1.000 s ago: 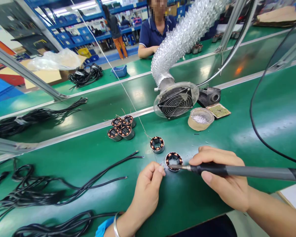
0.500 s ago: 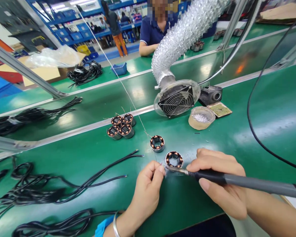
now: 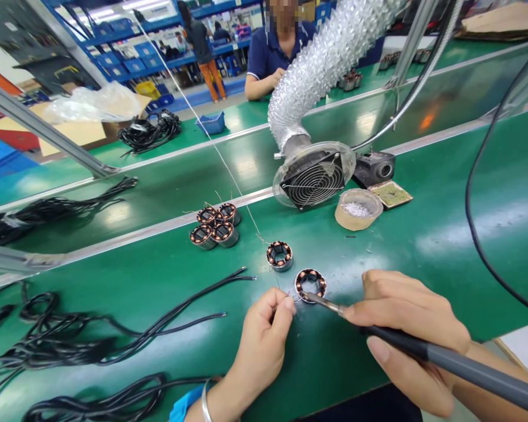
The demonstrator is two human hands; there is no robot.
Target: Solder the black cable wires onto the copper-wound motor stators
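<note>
My left hand is closed in a pinch on a thin wire, just left of a ring-shaped motor stator with copper windings. Gripped in my right hand is a soldering iron with a dark handle. Its metal tip reaches over the near rim of that stator; whether it touches is unclear. Behind and to the left sits a second stator. A pale strand slants down from the upper left to beside it.
Several stators stand grouped farther back. Black cables cover the left side. A fume extractor fan on a silver duct stands ahead, beside a round tub and an iron stand. A person sits opposite.
The iron's tip has shifted from the wire at my left fingertips onto the stator's near rim. My right hand has moved right and slightly down. My left hand is almost still.
</note>
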